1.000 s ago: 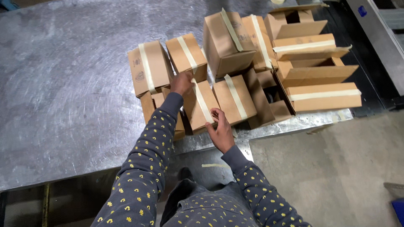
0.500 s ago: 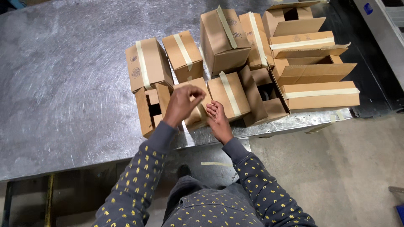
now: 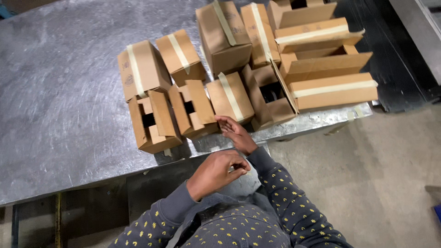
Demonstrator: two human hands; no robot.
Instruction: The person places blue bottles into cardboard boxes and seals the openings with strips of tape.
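Now we have our left hand (image 3: 216, 171) pulled back to six o'clock, fingers pinched together on something we cannot make out. Our right hand (image 3: 235, 133), fingers apart, touches the taped box (image 3: 229, 97); at nine o'clock, the untaped box (image 3: 193, 108) gapes.

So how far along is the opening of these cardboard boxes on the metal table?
Done: three front boxes have their flaps open, the left open box, the middle open box and the right open box. In hand: the right hand reaches the taped front box; the left hand is curled shut off the table. Left: taped boxes behind, such as the tall taped box.
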